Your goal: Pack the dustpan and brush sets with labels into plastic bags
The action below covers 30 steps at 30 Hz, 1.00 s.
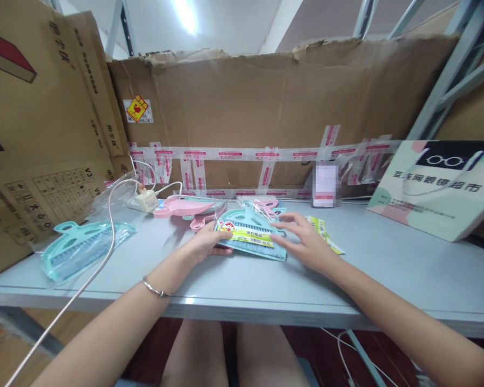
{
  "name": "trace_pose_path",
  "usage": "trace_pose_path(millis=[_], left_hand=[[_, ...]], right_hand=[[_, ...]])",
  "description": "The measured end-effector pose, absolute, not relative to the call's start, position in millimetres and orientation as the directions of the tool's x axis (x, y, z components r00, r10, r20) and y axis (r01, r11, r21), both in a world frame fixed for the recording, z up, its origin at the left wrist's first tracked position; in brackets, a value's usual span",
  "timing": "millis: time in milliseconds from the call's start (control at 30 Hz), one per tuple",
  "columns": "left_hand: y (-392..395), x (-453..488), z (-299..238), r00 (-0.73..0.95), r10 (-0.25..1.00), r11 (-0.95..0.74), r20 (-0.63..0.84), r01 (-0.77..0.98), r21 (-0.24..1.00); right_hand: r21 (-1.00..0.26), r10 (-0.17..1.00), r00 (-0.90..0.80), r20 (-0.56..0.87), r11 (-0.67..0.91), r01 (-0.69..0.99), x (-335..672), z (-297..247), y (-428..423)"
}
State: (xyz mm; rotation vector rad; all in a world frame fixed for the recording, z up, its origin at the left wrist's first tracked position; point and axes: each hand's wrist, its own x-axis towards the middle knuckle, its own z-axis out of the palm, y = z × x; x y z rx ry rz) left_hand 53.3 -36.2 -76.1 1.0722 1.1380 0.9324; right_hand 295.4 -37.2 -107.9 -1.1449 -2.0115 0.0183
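Note:
A mint-green dustpan [248, 214] with a blue-bristled brush in it lies in front of me, a yellow-green label strip [252, 235] across its middle. My left hand [207, 241] grips the dustpan's left edge, thumb on top and fingers underneath. My right hand [302, 239] is at its right side with fingers spread, the fingertips close to the rim; whether they touch it I cannot tell. More yellow-green labels [326, 236] lie on the table beyond my right hand, partly hidden by it.
Another green dustpan [60, 258] in clear plastic lies at the left. Pink dustpans [181, 207] are piled behind my left hand. A white cable [112, 236] crosses the table from a power adapter [147, 201]. A phone [325, 185] and a printed bag [435, 188] stand at the back right.

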Motion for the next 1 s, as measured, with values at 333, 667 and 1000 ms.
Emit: trace_pose_path(millis=[333, 667, 1000], left_hand=[[-57, 35, -72, 0.145, 0.989, 0.047, -0.038, -0.061, 0.997], [-51, 29, -79, 0.181, 0.981, 0.093, -0.066, -0.146, 0.985], [-51, 26, -81, 0.155, 0.983, 0.129, -0.099, -0.198, 0.972]], right_hand=[[-0.987, 0.935, -0.331, 0.13, 0.091, -0.13, 277, -93, -46], [-0.978, 0.992, -0.119, -0.043, -0.066, -0.197, 265, -88, -43], [-0.964, 0.998, -0.029, 0.064, 0.054, -0.26, 270, -90, -40]])
